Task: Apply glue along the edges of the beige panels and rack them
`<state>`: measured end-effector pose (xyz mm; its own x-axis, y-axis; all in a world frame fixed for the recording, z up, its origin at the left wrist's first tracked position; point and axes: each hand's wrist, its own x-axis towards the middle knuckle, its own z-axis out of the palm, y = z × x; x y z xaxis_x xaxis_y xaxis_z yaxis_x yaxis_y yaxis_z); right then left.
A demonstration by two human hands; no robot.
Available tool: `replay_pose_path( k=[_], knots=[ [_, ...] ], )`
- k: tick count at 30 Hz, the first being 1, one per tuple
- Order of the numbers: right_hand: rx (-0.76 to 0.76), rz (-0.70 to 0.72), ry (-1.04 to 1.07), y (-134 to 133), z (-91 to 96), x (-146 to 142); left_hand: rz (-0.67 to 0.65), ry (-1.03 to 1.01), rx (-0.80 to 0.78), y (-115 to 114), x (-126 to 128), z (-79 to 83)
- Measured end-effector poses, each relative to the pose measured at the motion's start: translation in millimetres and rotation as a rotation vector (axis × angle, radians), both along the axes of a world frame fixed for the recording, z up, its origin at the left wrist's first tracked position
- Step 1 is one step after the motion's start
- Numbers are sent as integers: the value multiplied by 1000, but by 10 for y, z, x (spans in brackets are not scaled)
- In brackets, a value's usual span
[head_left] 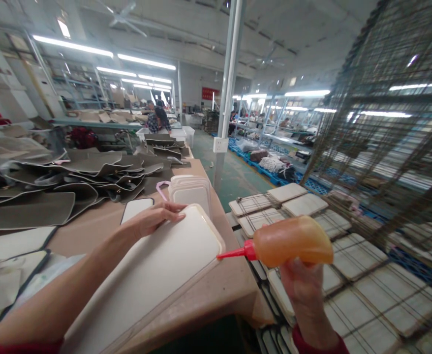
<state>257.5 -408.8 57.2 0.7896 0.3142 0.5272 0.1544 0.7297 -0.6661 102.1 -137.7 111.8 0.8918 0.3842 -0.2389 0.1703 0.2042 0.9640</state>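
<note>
My right hand (302, 282) is wrapped round a squeeze bottle (293, 242) of amber liquid, tipped on its side. Its red nozzle (234, 253) points left, and the tip meets the edge of a large white panel (157, 265) with rounded corners. A yellowish wet line runs along the panel's far edge and corner. My left hand (160, 216) grips the panel's far left edge, fingers on top and the thumb side hidden. Just beyond the panel is a stack of small white rounded pieces (191, 192), with a pinkish strip (162, 189) beside it.
Grey-brown sheets with white edges (90, 172) are heaped on the left of the brown-covered table (234, 290). At the right, white panels (359, 253) lie on wire racks, below a raised wire rack (393, 98). A pole (228, 88) stands ahead; a person (159, 120) is farther back.
</note>
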Motion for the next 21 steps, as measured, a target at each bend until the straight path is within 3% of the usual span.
replay_pose_path(
  k=[5,9,21],
  knots=[
    [26,-200,-8,75,-47,-16,107,-30,-63,15,8,-87],
    [33,-279,-5,133,-44,-7,203,-35,-104,7,9,-154],
    [12,-278,-35,283,15,-16,270,-74,-201,44,-40,-248]
  ],
)
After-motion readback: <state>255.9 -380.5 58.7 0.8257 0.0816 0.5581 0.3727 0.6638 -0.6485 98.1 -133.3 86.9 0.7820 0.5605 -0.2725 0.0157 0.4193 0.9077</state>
